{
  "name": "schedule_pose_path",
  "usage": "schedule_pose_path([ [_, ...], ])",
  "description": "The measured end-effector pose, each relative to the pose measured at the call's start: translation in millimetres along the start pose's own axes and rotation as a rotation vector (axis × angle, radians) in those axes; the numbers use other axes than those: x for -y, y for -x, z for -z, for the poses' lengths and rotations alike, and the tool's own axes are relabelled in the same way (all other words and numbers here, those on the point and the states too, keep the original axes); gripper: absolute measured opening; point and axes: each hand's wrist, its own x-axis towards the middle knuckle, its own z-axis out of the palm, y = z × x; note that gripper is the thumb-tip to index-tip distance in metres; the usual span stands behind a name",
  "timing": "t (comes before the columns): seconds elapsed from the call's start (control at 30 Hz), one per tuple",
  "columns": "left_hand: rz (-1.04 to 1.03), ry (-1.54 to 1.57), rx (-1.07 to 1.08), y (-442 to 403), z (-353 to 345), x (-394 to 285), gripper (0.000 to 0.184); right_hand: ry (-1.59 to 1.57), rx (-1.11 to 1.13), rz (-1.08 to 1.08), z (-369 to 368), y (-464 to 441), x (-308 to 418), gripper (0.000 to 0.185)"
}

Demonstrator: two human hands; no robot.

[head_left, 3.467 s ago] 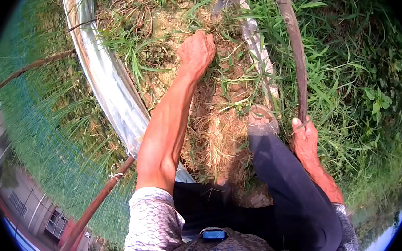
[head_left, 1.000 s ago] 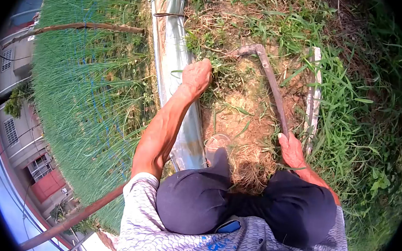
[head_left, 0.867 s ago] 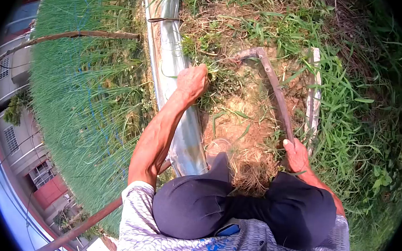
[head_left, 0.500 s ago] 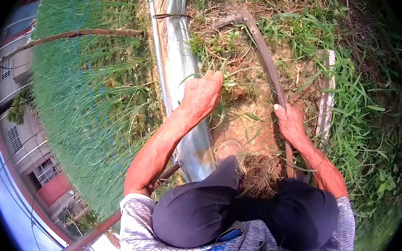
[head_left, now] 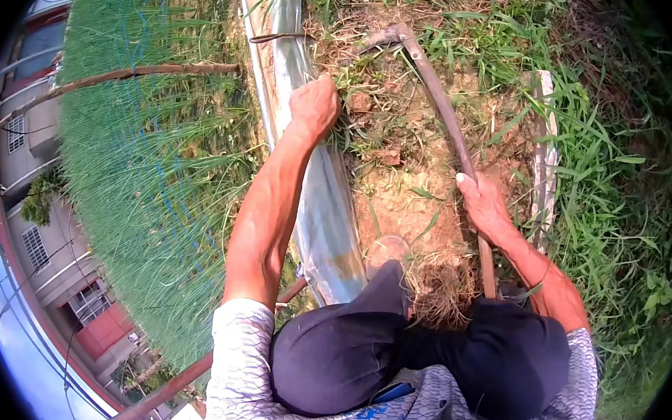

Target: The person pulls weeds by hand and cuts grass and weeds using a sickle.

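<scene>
We are squatting over a strip of weedy soil, the left hand (head_left: pixel 315 107) clenching into a fist just above the inner edge of the pale, shiny plastic film (head_left: pixel 323 225). Its fingertips are turning away from us, so we cannot tell whether it is grasping anything. The right hand (head_left: pixel 484 208) is gripping the long, brown wooden handle (head_left: pixel 446 112) of a hooked tool partway along, thumb lying on top. The tool's dark, narrow metal blade (head_left: pixel 381 37) is reaching ahead and to the right of the left hand, pointing back towards the film.

As we judge it, we are working the low green weeds (head_left: pixel 374 72) by hand; they are growing ahead and to the right of the fist, with reddish-brown soil clods (head_left: pixel 387 156) lying to its right. Any further move there is calling for a close, low grip, with the blade staying clear of our knuckles (it is sitting quite near them).

A clump of dry, tan roots (head_left: pixel 444 290) is lying nearer our body than the right hand, between our knees, while a weathered, whitish strip (head_left: pixel 545 159) is running along that hand's right side, grass leaning against it.
</scene>
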Motion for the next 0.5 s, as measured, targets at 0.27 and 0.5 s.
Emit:
schedule_pose_path([
  [0.27,-0.052,0.145,0.299,34.6,24.1,-18.9,0.016,0.161,-0.017,0.075,1.4,21.3,-13.8,0.049],
  [0.5,-0.519,0.361,0.725,125.7,20.6,-100.3,0.021,-0.132,-0.004,-0.087,26.9,47.6,-40.6,0.045],
])
